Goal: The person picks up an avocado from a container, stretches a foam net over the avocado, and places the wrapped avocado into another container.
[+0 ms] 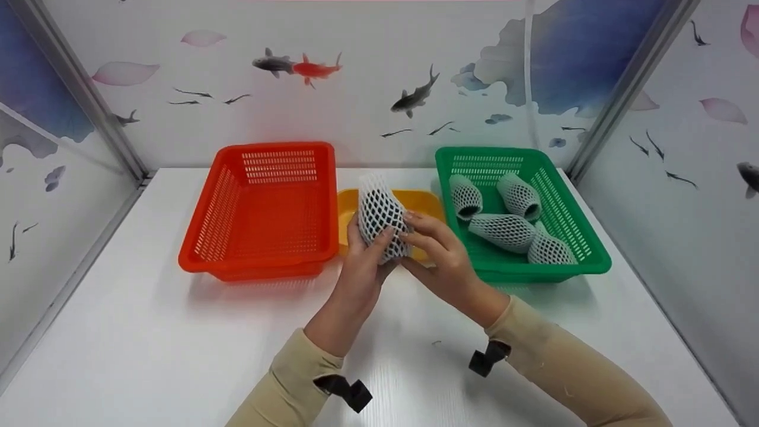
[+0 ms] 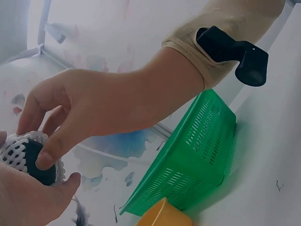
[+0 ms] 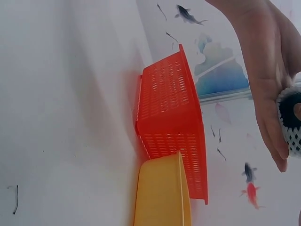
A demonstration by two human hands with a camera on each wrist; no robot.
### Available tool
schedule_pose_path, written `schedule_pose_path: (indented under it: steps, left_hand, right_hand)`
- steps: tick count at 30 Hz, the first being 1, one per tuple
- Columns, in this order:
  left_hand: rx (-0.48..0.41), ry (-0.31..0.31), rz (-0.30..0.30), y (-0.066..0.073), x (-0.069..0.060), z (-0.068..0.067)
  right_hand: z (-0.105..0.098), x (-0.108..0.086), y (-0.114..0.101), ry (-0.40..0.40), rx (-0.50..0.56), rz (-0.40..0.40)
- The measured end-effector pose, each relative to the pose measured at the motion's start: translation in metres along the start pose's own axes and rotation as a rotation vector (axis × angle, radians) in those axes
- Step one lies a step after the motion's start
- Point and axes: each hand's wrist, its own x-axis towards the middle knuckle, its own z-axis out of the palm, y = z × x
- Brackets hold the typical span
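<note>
A white foam net sleeve point(image 1: 382, 216) stands tilted in front of me, with a dark rounded thing point(image 2: 39, 161) inside that shows through the mesh and at the sleeve's near end. My left hand point(image 1: 360, 261) grips the sleeve from the left, thumb across its front. From the right, my right hand point(image 1: 442, 255) pinches the sleeve's lower end. In the left wrist view the right thumb point(image 2: 49, 157) lies on the dark surface while its other fingers touch the net. The kind of thing inside cannot be told.
A red basket point(image 1: 258, 264) stands at the left on the white table point(image 1: 237, 356). At the right, a green basket point(image 1: 528, 274) holds several foam-netted pieces point(image 1: 504, 231). Between them a yellow bin point(image 1: 424, 198) is partly hidden behind the hands. Patterned walls point(image 1: 356, 130) enclose the table.
</note>
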Motion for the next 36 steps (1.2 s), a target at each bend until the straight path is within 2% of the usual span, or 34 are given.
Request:
schedule_pose_path:
  steps: [5,10,15,18,21,27,36]
  left_hand:
    - [-0.061,-0.062,-0.010,0.003,0.000,-0.002]
    - [-0.120,-0.066,0.017,0.006,0.000,-0.007]
    - [-0.137,-0.024,0.048,0.007,0.000,-0.010]
    - [-0.148,0.010,0.045,0.006,0.000,-0.009]
    - [-0.114,0.054,0.038,0.005,0.000,-0.007]
    - [-0.034,0.150,0.060,0.003,0.000,-0.004]
    - [0.043,0.186,0.048,0.005,0.000,-0.004]
  right_hand:
    - [-0.006,-0.001,0.000,-0.017,0.026,0.076]
    - [-0.014,-0.005,0.001,-0.088,0.014,0.120]
    - [-0.020,-0.010,-0.003,-0.150,0.017,0.240]
    - [-0.020,-0.010,-0.008,-0.131,0.025,0.333]
    - [-0.018,-0.009,-0.013,-0.094,0.021,0.403]
    - [-0.010,-0.010,-0.017,-0.071,-0.043,0.433]
    - [-0.006,-0.012,-0.014,-0.038,-0.045,0.513]
